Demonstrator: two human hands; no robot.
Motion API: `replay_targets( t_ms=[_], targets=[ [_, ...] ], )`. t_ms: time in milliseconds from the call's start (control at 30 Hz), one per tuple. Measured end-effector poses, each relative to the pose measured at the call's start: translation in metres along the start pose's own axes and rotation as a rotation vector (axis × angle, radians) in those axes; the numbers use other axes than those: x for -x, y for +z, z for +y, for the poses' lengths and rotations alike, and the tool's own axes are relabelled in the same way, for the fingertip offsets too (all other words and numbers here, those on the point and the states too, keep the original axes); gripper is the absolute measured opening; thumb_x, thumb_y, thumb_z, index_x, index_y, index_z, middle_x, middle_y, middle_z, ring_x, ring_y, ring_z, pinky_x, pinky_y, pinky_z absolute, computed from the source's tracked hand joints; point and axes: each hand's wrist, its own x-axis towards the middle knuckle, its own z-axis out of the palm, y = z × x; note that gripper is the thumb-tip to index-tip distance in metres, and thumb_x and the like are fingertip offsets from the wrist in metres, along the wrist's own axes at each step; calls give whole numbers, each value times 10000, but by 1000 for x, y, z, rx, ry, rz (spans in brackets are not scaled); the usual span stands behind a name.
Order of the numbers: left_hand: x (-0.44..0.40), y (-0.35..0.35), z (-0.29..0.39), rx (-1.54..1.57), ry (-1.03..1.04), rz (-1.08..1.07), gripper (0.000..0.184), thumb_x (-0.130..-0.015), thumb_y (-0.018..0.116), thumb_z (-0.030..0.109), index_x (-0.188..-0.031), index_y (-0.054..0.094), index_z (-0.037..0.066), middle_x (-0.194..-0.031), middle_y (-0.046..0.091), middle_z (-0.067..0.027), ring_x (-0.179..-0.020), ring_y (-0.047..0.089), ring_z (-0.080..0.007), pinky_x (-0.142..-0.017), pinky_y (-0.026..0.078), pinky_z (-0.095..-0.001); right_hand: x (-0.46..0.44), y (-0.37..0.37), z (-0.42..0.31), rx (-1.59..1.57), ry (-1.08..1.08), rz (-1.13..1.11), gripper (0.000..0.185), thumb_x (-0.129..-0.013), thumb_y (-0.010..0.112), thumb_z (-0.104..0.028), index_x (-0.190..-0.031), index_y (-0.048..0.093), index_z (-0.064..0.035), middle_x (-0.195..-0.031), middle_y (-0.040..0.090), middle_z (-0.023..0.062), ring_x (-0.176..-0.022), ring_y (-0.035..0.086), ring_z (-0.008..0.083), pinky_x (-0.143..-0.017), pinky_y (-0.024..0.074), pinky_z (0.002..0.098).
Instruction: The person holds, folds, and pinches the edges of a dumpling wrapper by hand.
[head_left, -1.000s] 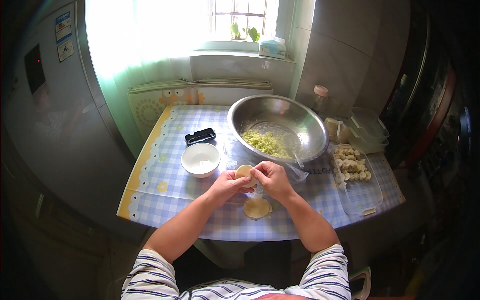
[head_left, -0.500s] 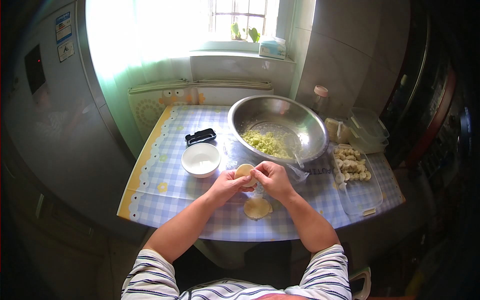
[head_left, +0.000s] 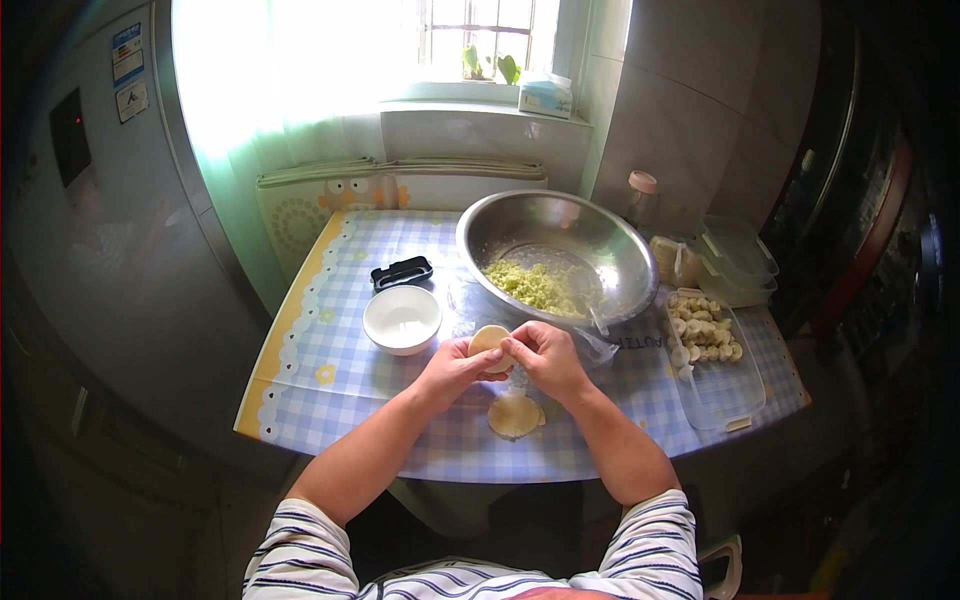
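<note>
Between left hand (head_left: 456, 368) and right hand (head_left: 546, 356), pinched by both: pale dough disc (head_left: 487, 343). Nearer the body than the grip: flat round wrappers (head_left: 514, 417). Beyond it: glossy steel basin (head_left: 620, 238), crumbly green filling (head_left: 535, 287) inside.

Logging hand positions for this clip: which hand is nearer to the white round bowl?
Left. The left hand is just right of the white round bowl and slightly nearer the person; the right hand is farther right, at the right edge of the pale round dough wrapper.
</note>
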Motion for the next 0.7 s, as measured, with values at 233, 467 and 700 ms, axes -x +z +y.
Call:
replay_targets(
  t_ms=[233,467,700],
  targets=[
    [0,-1,-1,8,-15,4,268,-871,613,196,-1054,600,1,-972,630,-86,-870,624,-150,-793,526,-294,0,1,2,-4,11,-2,164,-809,643,-150,-800,632,14,-715,614,88,-613,576,121,-573,469,265],
    [1,0,0,23,-9,-4,265,-869,616,203,-1045,604,5,-979,627,-85,-867,625,-154,-792,523,-290,0,0,-2,22,9,-19,166,-814,636,-152,-816,635,14,-716,616,90,-612,570,116,-570,465,263],
    [1,1,1,8,-19,3,273,-869,616,205,-1053,599,5,-979,626,-86,-864,626,-154,-796,523,-287,0,0,-3,19,14,-17,163,-815,635,-149,-814,634,14,-715,613,87,-613,565,116,-570,463,262]
  ],
)
